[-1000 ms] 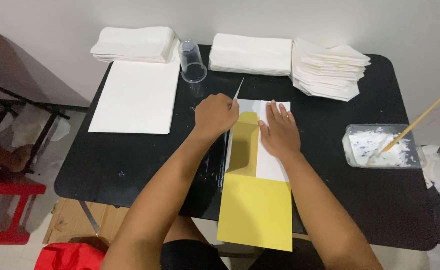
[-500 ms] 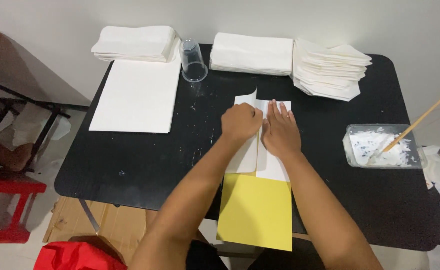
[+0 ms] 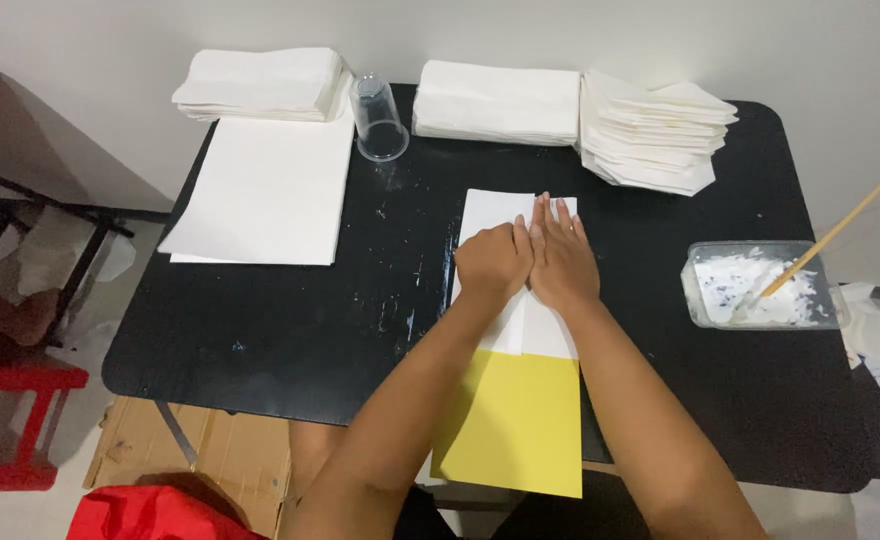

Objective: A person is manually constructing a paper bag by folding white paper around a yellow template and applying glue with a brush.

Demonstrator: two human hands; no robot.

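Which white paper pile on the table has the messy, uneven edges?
The far-right stack, beside the neat folded stack. Its sheets jut out at angles; the far-left pile and flat sheets lie square.
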